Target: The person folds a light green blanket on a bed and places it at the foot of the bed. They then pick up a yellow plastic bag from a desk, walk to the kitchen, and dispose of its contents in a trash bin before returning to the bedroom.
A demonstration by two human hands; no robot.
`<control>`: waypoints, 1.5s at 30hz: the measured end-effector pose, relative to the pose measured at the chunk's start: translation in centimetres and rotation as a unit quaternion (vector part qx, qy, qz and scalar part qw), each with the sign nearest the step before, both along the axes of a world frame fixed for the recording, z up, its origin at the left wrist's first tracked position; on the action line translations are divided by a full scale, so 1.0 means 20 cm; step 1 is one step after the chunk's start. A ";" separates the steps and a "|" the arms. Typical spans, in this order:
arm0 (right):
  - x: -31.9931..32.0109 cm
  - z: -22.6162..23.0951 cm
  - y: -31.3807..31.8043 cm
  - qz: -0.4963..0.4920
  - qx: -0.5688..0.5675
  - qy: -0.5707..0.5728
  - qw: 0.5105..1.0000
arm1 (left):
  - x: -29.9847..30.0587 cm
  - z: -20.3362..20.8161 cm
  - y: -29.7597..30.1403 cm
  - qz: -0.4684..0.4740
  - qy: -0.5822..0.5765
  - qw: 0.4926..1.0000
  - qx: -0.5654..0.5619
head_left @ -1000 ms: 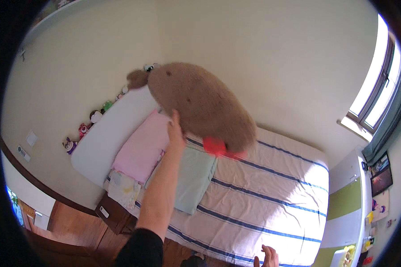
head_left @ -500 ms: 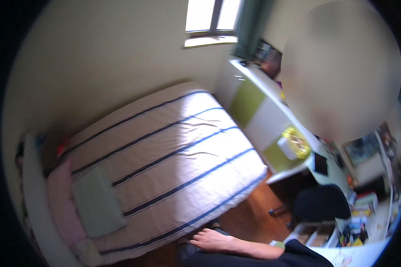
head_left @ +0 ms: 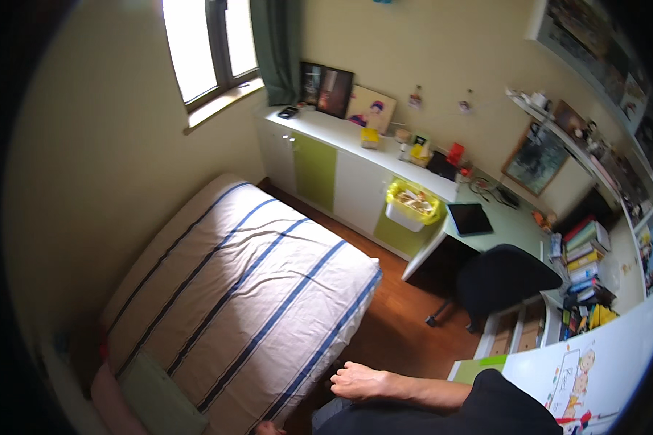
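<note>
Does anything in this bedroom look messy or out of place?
Only slightly: the striped bedsheet is rumpled, with creases in its sunlit part, where a neatly made bed would look smooth. Nothing appears plainly spilled or damaged.

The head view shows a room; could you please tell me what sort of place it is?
Most likely a home bedroom that doubles as a study: it has a striped bed with a green pillow, and a desk with a chair.

Losing most of the left hand [head_left: 270, 428] below the lower edge; cropping the pink pillow [head_left: 110, 397] there, the window [head_left: 190, 51] above.
</note>
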State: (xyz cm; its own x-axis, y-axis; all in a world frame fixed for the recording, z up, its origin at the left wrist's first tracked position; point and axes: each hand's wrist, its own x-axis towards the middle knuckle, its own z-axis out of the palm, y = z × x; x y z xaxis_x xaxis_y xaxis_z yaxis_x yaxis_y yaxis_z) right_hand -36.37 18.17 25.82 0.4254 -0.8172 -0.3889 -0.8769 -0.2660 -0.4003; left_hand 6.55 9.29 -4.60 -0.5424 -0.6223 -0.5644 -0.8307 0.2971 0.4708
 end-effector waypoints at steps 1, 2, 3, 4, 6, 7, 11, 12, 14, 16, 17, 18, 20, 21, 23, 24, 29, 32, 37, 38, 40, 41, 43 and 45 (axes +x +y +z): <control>0.00 -0.01 0.05 -0.014 -0.007 -0.024 1.000 | -0.13 0.08 -0.17 0.232 0.082 0.966 0.080; -0.03 0.03 0.09 -0.028 -0.019 -0.081 0.996 | -0.26 0.13 -0.30 0.449 0.155 0.866 0.158; -0.04 0.08 0.12 -0.040 -0.033 -0.141 0.989 | -0.38 0.20 -0.41 0.454 0.159 0.868 0.120; -0.08 0.16 0.15 -0.046 0.000 -0.164 0.985 | -0.48 0.24 -0.47 0.457 0.164 0.870 0.083; -0.17 0.25 0.22 -0.087 -0.029 -0.232 0.969 | -0.55 0.22 -0.51 0.414 0.199 0.880 0.124; -0.24 0.30 0.29 -0.123 -0.044 -0.259 0.957 | -0.65 0.16 -0.53 0.377 0.215 0.887 0.154; -0.49 0.62 0.46 -0.237 -0.231 -0.389 0.860 | -0.83 -0.27 -0.40 0.089 -0.012 0.981 0.171; -0.56 0.71 0.49 -0.242 -0.266 -0.456 0.814 | -0.88 -0.25 -0.29 0.019 -0.019 0.989 0.147; -0.68 0.82 0.59 -0.224 -0.312 -0.573 0.724 | -1.03 -0.28 -0.15 -0.126 -0.027 0.987 0.100; -0.81 0.93 0.75 -0.222 -0.356 -0.625 0.659 | -1.30 -0.36 -0.05 -0.249 -0.050 0.963 0.093; -0.86 0.97 0.80 -0.244 -0.387 -0.623 0.635 | -1.43 -0.39 -0.02 -0.257 -0.038 0.962 0.086; -0.89 1.01 0.83 -0.268 -0.416 -0.621 0.608 | -1.55 -0.41 0.01 -0.241 0.070 0.961 0.114; -1.06 1.05 0.93 -0.259 -0.423 -0.579 0.647 | -1.82 -0.45 0.03 -0.339 -0.044 0.938 0.051; -1.14 1.06 0.99 -0.277 -0.430 -0.541 0.667 | -2.15 -0.01 0.17 -0.259 0.061 0.961 0.075; -1.10 1.05 0.97 -0.308 -0.566 -0.498 0.580 | -2.37 -0.02 0.09 -0.401 -0.005 0.916 0.033; -1.14 1.10 0.96 -0.323 -0.651 -0.449 0.520 | -2.45 -0.21 0.02 -0.474 0.010 0.879 -0.045; -1.53 1.05 1.09 -0.294 -0.544 -0.547 0.565 | -3.30 0.09 0.18 -0.240 0.094 0.961 0.097; -1.78 0.90 1.23 -0.410 -0.318 -0.572 0.636 | -3.89 0.32 0.32 -0.192 0.190 0.942 0.199; -2.03 0.45 1.38 -0.647 -0.178 -0.439 0.598 | -4.79 0.43 0.59 -0.114 0.308 0.887 0.325; -2.09 0.41 1.44 -0.673 -0.140 -0.482 0.543 | -4.93 0.36 0.59 -0.145 0.275 0.926 0.212; -2.26 0.34 1.54 -0.698 -0.181 -0.490 0.490 | -5.19 0.19 0.58 -0.139 0.203 0.965 0.092; -2.37 0.30 1.58 -0.712 -0.195 -0.496 0.458 | -5.28 0.11 0.57 -0.101 0.165 0.978 0.084; -2.65 0.16 1.63 -0.738 -0.242 -0.511 0.369 | -5.38 -0.05 0.53 -0.133 0.128 0.979 0.085; -2.93 -0.05 1.75 -0.826 -0.251 -0.364 0.349 | -5.46 0.09 0.66 -0.155 0.080 0.977 0.121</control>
State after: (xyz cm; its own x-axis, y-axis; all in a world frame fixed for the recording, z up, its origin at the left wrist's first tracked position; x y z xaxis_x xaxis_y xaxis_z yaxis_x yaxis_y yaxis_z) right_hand -95.05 53.13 24.75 -0.9509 -0.0690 -0.3016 0.2873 0.1650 -0.9435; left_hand -102.57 22.44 -2.81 -0.7770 -0.2732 -0.5672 -0.6285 0.3874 0.6744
